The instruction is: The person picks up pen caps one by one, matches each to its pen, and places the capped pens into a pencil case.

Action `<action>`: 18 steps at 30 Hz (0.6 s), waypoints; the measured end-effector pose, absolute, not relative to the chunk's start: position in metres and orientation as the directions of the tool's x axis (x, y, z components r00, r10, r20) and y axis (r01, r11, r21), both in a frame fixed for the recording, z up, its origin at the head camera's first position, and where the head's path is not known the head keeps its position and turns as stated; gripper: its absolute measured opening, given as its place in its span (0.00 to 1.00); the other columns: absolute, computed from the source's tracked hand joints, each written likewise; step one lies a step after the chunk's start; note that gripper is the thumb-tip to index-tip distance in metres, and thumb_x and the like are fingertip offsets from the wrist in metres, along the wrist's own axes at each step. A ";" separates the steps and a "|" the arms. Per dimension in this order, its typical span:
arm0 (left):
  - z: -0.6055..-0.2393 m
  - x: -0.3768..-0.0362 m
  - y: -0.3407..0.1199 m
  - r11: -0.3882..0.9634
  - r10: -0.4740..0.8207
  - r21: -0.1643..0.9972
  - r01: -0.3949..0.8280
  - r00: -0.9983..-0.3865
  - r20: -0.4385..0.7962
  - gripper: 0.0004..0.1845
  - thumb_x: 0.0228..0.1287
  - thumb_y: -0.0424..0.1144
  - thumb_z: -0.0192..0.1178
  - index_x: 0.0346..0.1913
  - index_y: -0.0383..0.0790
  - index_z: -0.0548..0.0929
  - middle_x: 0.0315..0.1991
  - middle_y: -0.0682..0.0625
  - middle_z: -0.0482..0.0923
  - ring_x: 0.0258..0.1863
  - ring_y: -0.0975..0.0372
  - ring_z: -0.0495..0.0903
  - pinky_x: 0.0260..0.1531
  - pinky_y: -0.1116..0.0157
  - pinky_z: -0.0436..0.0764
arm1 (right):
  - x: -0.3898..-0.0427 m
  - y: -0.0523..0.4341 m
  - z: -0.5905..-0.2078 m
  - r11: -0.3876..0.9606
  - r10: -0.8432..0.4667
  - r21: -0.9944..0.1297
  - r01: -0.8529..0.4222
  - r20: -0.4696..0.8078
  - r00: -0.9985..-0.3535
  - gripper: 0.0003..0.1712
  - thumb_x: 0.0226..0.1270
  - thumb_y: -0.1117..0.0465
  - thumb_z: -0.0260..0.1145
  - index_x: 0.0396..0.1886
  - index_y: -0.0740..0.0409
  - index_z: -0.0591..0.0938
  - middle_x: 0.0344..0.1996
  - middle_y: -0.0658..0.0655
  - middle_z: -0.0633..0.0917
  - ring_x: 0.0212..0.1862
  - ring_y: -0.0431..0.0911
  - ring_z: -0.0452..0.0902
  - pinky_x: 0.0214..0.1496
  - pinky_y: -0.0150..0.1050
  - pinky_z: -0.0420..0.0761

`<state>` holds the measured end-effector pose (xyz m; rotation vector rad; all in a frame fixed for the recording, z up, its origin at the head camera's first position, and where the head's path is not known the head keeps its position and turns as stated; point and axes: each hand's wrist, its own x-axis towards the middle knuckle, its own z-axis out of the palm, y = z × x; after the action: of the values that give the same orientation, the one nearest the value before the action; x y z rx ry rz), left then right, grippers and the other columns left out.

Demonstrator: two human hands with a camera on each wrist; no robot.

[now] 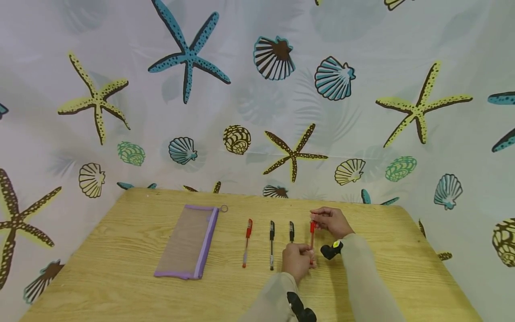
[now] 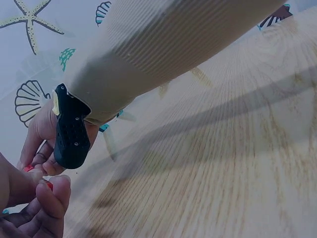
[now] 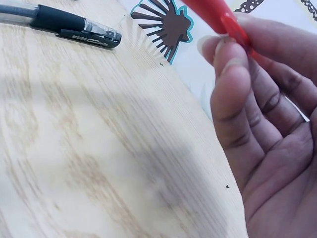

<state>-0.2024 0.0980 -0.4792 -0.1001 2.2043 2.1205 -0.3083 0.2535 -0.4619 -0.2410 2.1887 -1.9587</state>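
Two hands: both pinch one red pen, held at either end just above the wooden table (apparently to pull cap from barrel).
Left hand: fingers curled on the near end.
Right hand: fingertips on the cap end.
Laid row: two black pens, second red pen, parallel, apart.
Mesh pouch: flat, far left.
Backdrop: seashell curtain.
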 end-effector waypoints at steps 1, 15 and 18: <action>-0.479 -0.203 0.098 0.036 0.011 0.993 -0.109 -0.994 -0.110 0.09 0.62 0.24 0.60 0.43 0.25 0.85 0.26 0.46 0.82 0.21 0.57 0.84 0.23 0.64 0.82 | -0.308 0.254 -0.461 0.113 -0.250 -0.994 0.003 -0.032 -0.968 0.09 0.69 0.69 0.60 0.45 0.67 0.83 0.31 0.55 0.85 0.27 0.41 0.79 0.33 0.36 0.82; -0.479 -0.202 0.096 0.039 0.055 0.992 -0.118 -0.991 -0.120 0.09 0.63 0.26 0.60 0.45 0.26 0.85 0.27 0.46 0.83 0.21 0.60 0.83 0.23 0.66 0.82 | -0.323 0.261 -0.482 0.173 -0.249 -0.984 -0.045 0.001 -0.968 0.25 0.67 0.60 0.65 0.54 0.78 0.76 0.33 0.56 0.86 0.28 0.40 0.79 0.34 0.36 0.82; -0.479 -0.202 0.095 0.072 0.064 0.991 -0.109 -0.991 -0.114 0.09 0.63 0.28 0.60 0.44 0.27 0.85 0.26 0.47 0.83 0.20 0.62 0.83 0.22 0.66 0.81 | -0.323 0.261 -0.484 0.183 -0.265 -0.980 -0.074 0.024 -0.964 0.24 0.68 0.60 0.65 0.53 0.77 0.77 0.33 0.59 0.86 0.28 0.41 0.79 0.33 0.35 0.81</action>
<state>-0.2025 0.0950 -0.4788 -0.0469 2.2033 2.0569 -0.3232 0.2607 -0.4835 -0.3323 2.2948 -1.8877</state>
